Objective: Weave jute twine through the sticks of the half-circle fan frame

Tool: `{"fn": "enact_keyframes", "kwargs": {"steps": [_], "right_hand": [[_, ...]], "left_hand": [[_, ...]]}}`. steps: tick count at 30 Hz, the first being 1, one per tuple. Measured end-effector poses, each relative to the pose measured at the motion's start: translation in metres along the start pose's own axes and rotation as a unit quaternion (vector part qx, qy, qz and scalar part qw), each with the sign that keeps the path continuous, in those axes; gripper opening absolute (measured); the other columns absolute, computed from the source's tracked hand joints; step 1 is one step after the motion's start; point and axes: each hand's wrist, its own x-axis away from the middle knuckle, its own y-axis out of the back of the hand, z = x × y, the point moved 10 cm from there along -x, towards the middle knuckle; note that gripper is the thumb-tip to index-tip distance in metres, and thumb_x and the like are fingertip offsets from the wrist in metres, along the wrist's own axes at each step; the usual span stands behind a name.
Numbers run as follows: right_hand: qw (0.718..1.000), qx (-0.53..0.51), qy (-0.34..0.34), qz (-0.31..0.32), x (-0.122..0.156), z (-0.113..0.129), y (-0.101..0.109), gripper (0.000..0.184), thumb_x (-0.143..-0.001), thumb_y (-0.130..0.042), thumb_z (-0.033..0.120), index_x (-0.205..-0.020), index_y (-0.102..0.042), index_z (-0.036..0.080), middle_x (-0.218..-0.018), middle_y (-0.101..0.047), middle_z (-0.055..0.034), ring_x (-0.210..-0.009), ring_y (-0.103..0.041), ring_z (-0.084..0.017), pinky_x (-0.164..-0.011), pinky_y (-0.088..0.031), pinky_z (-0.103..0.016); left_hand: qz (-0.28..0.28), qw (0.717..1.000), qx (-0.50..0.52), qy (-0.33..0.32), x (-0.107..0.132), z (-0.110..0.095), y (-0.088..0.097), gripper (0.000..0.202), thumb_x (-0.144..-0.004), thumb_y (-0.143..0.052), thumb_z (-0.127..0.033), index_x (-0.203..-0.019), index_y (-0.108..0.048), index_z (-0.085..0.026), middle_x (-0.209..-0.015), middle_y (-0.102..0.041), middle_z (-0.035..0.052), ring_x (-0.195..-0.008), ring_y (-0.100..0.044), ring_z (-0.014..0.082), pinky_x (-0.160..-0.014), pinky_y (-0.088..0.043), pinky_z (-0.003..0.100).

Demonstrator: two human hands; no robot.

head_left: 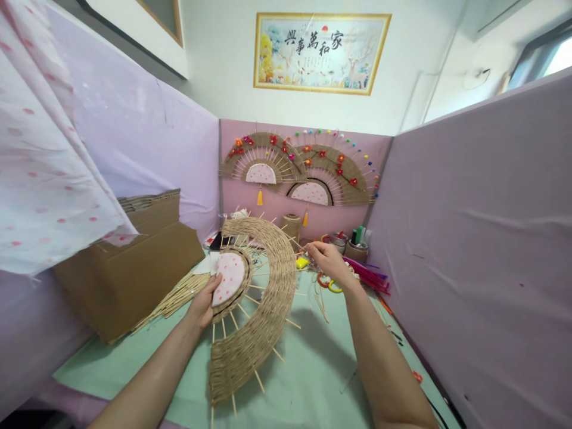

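A half-round fan of woven jute twine (279, 280) on thin wooden sticks is held upright on its side, its curved edge facing right. My left hand (204, 302) grips it at the white half-circle with pink dots (231, 275), thumb on the front and the other fingers hidden behind. My right hand (328, 261) is pinched closed at the fan's upper right edge. Between its fingertips runs a thin, pale strand that reaches to the fan; whether it is twine or a stick tip I cannot tell.
Two finished fans (260, 174) with red flowers hang on the back panel. A twine spool (292, 225), pen pot (356, 250), scissors (334, 286) and purple strips (369, 277) lie behind. Left are loose sticks (179, 296), a cardboard box (129, 274) and dotted cloth (40, 149).
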Motion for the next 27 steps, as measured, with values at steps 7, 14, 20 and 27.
{"fn": "enact_keyframes", "kwargs": {"steps": [7,14,20,27], "right_hand": [[0.998,-0.036,-0.006,0.044,-0.001,-0.007,-0.012,0.048,-0.086,-0.035,0.052,-0.077,-0.064,0.014,-0.067,-0.057,-0.0024,-0.06,-0.048,-0.013,-0.054,-0.035,-0.023],[0.996,-0.042,-0.004,0.075,-0.002,-0.01,-0.027,0.05,-0.086,-0.034,0.052,-0.084,-0.066,0.014,-0.07,-0.059,-0.0037,-0.062,-0.049,-0.013,-0.053,-0.035,-0.022],[0.997,-0.02,-0.009,0.071,-0.001,-0.009,-0.026,0.048,-0.086,-0.035,0.051,-0.081,-0.066,0.015,-0.067,-0.06,-0.0027,-0.058,-0.048,-0.013,-0.052,-0.034,-0.022],[0.998,0.037,0.041,0.026,0.003,0.018,-0.011,0.037,-0.085,-0.04,0.044,-0.077,-0.064,0.017,-0.074,-0.064,-0.0037,-0.068,-0.054,-0.016,-0.063,-0.038,-0.025]], "left_hand": [[-0.029,0.999,0.023,0.007,-0.005,0.002,0.011,0.054,-0.082,-0.054,-0.013,-0.134,-0.038,-0.019,-0.117,-0.062,0.0152,-0.086,-0.067,0.0218,-0.077,-0.055,0.035],[-0.003,1.0,0.018,0.007,-0.004,0.002,0.005,0.049,-0.084,-0.051,-0.015,-0.132,-0.04,-0.016,-0.11,-0.065,0.0163,-0.082,-0.068,0.0236,-0.075,-0.056,0.04],[-0.009,0.999,0.018,-0.034,-0.009,-0.006,0.011,0.042,-0.085,-0.048,-0.012,-0.127,-0.046,-0.014,-0.1,-0.069,0.0137,-0.078,-0.069,0.0214,-0.074,-0.056,0.039],[-0.015,0.997,0.014,-0.081,-0.009,-0.015,0.012,0.033,-0.085,-0.048,-0.012,-0.117,-0.053,-0.018,-0.104,-0.068,0.0101,-0.082,-0.068,0.0191,-0.077,-0.055,0.038]]}}
